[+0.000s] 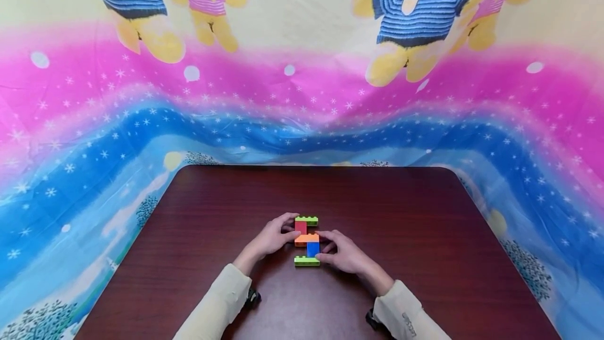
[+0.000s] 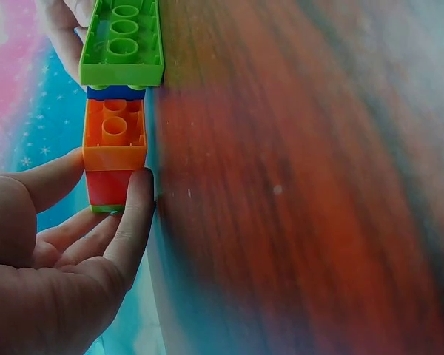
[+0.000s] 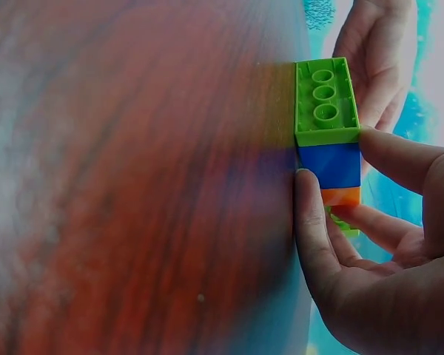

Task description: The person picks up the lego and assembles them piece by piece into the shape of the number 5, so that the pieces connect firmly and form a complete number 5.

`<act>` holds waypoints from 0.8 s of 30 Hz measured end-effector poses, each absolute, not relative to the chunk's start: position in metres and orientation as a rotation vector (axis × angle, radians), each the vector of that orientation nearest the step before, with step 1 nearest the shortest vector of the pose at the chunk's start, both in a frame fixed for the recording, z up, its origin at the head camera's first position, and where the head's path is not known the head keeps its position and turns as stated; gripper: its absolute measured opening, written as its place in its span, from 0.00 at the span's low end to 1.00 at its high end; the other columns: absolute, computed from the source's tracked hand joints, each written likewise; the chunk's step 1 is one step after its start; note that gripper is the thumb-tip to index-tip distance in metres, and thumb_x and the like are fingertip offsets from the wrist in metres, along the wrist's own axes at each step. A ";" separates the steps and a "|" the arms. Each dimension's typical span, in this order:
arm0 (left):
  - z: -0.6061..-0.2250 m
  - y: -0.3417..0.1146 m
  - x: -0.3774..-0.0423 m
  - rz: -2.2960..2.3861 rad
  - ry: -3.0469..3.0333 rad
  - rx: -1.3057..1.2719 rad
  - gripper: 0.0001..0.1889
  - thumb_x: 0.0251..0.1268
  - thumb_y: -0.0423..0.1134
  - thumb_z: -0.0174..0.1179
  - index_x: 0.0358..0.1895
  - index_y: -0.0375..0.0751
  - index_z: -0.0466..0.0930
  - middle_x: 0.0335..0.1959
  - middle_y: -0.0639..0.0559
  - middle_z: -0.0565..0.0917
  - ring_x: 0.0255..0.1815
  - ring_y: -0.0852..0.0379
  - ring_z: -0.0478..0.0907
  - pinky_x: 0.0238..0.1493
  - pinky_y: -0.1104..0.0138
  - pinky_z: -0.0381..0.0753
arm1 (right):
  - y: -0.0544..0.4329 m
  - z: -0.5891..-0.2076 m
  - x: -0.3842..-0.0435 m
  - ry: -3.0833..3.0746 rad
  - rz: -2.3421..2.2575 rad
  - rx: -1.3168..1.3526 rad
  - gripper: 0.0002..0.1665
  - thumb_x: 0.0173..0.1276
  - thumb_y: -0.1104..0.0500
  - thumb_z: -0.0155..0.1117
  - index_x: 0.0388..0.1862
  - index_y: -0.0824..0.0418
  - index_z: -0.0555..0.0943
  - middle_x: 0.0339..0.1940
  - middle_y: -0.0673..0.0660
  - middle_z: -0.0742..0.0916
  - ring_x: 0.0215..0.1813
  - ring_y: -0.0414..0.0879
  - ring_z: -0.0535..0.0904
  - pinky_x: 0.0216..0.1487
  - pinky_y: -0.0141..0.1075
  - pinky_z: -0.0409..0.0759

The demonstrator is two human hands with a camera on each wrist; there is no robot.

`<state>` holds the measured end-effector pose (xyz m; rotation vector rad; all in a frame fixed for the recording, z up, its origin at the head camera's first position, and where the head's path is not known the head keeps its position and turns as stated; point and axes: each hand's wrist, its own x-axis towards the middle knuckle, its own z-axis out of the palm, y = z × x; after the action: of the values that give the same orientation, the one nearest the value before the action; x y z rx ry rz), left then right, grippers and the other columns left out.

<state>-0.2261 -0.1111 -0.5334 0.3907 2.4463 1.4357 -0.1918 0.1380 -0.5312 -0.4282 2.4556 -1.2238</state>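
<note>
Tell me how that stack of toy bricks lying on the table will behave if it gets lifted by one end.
The brick stack looks like rigid, light plastic. Held only by studs, it may snap apart at the orange brick if bent. Flat-sided on the table, it should slide, not roll. Both the left hand and right hand grip it.

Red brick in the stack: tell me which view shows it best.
The head view: the red brick shows whole between the far green brick and the orange brick. The left wrist view shows one face; the right wrist view hides it.

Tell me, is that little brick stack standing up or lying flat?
Lying flat: the brick stack rests lengthwise on the table, with the left hand and right hand gripping its sides.
</note>
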 end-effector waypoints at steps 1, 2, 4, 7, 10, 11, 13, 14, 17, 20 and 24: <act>-0.534 -0.111 -0.226 1.430 2.447 0.387 0.29 0.77 0.41 0.61 0.76 0.41 0.67 0.69 0.39 0.78 0.65 0.43 0.80 0.64 0.48 0.81 | 0.138 -0.531 -0.192 2.459 -1.222 -0.427 0.37 0.67 0.54 0.75 0.74 0.56 0.74 0.56 0.56 0.81 0.50 0.46 0.82 0.50 0.42 0.85; -0.534 -0.111 -0.226 1.421 2.452 0.385 0.29 0.77 0.42 0.61 0.76 0.41 0.67 0.69 0.39 0.78 0.64 0.43 0.80 0.63 0.49 0.81 | 0.138 -0.531 -0.192 2.463 -1.221 -0.426 0.37 0.67 0.54 0.76 0.74 0.56 0.75 0.55 0.56 0.81 0.50 0.46 0.82 0.50 0.42 0.85; -0.535 -0.111 -0.226 1.408 2.458 0.377 0.29 0.77 0.42 0.61 0.77 0.41 0.67 0.69 0.40 0.78 0.63 0.44 0.80 0.63 0.49 0.82 | 0.137 -0.531 -0.192 2.467 -1.223 -0.423 0.37 0.67 0.54 0.76 0.73 0.56 0.75 0.55 0.56 0.81 0.50 0.46 0.82 0.50 0.42 0.85; -0.535 -0.111 -0.225 1.392 2.470 0.366 0.30 0.77 0.43 0.61 0.77 0.42 0.67 0.69 0.40 0.77 0.62 0.45 0.80 0.62 0.50 0.82 | 0.138 -0.531 -0.191 2.472 -1.228 -0.433 0.36 0.67 0.54 0.75 0.73 0.57 0.75 0.55 0.56 0.81 0.50 0.46 0.82 0.48 0.41 0.85; -0.536 -0.110 -0.225 1.386 2.477 0.375 0.29 0.77 0.42 0.61 0.77 0.40 0.67 0.69 0.39 0.78 0.61 0.45 0.80 0.60 0.51 0.83 | 0.138 -0.532 -0.190 2.477 -1.234 -0.444 0.36 0.68 0.54 0.75 0.73 0.57 0.75 0.56 0.57 0.81 0.49 0.46 0.81 0.45 0.38 0.84; -0.536 -0.110 -0.225 1.386 2.478 0.381 0.29 0.77 0.42 0.61 0.77 0.40 0.67 0.68 0.38 0.78 0.61 0.44 0.81 0.59 0.52 0.83 | 0.138 -0.532 -0.190 2.477 -1.238 -0.447 0.36 0.68 0.54 0.75 0.73 0.57 0.75 0.56 0.57 0.81 0.48 0.46 0.81 0.44 0.38 0.83; -0.536 -0.110 -0.224 1.385 2.476 0.378 0.29 0.77 0.41 0.61 0.77 0.39 0.67 0.68 0.38 0.78 0.60 0.45 0.81 0.58 0.53 0.84 | 0.138 -0.533 -0.190 2.472 -1.242 -0.439 0.37 0.68 0.54 0.75 0.73 0.56 0.75 0.56 0.57 0.81 0.48 0.45 0.80 0.44 0.37 0.83; -0.536 -0.110 -0.224 1.385 2.475 0.377 0.29 0.77 0.41 0.61 0.77 0.39 0.67 0.68 0.38 0.78 0.60 0.44 0.81 0.57 0.53 0.84 | 0.138 -0.533 -0.190 2.468 -1.244 -0.432 0.37 0.68 0.54 0.75 0.74 0.56 0.75 0.56 0.56 0.81 0.48 0.45 0.80 0.44 0.36 0.83; -0.535 -0.109 -0.224 1.380 2.473 0.360 0.29 0.77 0.41 0.61 0.77 0.41 0.67 0.68 0.39 0.78 0.61 0.45 0.80 0.56 0.54 0.84 | 0.139 -0.534 -0.191 2.465 -1.253 -0.435 0.37 0.67 0.54 0.76 0.73 0.56 0.75 0.57 0.57 0.81 0.48 0.45 0.80 0.44 0.37 0.83; -0.535 -0.109 -0.224 1.380 2.472 0.354 0.29 0.78 0.42 0.60 0.77 0.41 0.67 0.69 0.40 0.78 0.61 0.45 0.80 0.56 0.55 0.85 | 0.139 -0.535 -0.192 2.462 -1.263 -0.438 0.37 0.68 0.54 0.75 0.73 0.56 0.75 0.58 0.57 0.81 0.49 0.45 0.80 0.44 0.37 0.83; -0.535 -0.109 -0.224 1.364 2.484 0.364 0.30 0.77 0.43 0.61 0.77 0.41 0.67 0.70 0.40 0.77 0.61 0.45 0.80 0.57 0.53 0.84 | 0.139 -0.536 -0.192 2.471 -1.255 -0.447 0.37 0.68 0.54 0.75 0.74 0.56 0.74 0.60 0.57 0.81 0.49 0.45 0.81 0.47 0.39 0.84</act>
<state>-0.2240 -0.1094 -0.5352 0.3636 2.4839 1.3641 -0.1922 0.1386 -0.5356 -0.4468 2.4711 -1.2548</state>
